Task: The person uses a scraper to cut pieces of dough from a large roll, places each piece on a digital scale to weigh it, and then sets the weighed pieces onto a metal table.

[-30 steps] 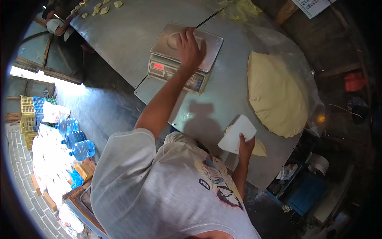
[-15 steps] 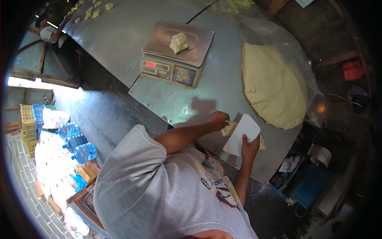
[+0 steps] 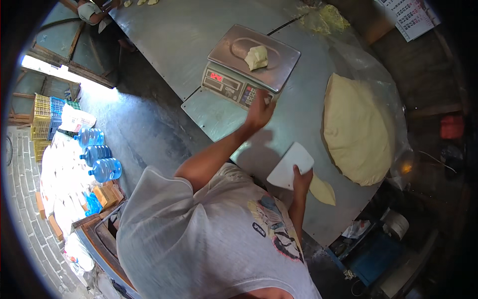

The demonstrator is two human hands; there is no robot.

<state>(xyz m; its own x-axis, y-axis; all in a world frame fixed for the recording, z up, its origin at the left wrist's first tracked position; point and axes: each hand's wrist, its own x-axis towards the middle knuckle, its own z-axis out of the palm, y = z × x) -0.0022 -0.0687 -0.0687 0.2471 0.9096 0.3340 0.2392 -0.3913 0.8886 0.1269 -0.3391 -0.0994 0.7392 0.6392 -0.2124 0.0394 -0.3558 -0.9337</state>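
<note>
My left hand (image 3: pixel 259 110) is over the front edge of the digital scale (image 3: pixel 224 86), its fingers slightly apart and nothing visible between them. A lump of pale dough (image 3: pixel 256 58) sits on the scale's metal pan. In my right hand (image 3: pixel 302 180) is a white flat dough scraper (image 3: pixel 291 166), gripped by its edge and tilted above the table. Close beside that hand, a narrow strip of dough (image 3: pixel 323 191) lies on the metal table. To the right rests a large mound of dough (image 3: pixel 356 132), with clear plastic sheeting along its far side.
The metal table (image 3: pixel 164 45) has a few small dough pieces (image 3: pixel 141 2) at its far left. A person (image 3: pixel 89 12) stands beyond that edge. Blue water bottles (image 3: pixel 106 170) and stacked crates (image 3: pixel 42 117) are on the floor at left. A blue box-like thing (image 3: pixel 373 256) stands below the right edge.
My left hand has gone from beside the scraper up to the scale, and the dough piece it pinched no longer shows in it. The dough strip by my right hand is more exposed. The view has shifted.
</note>
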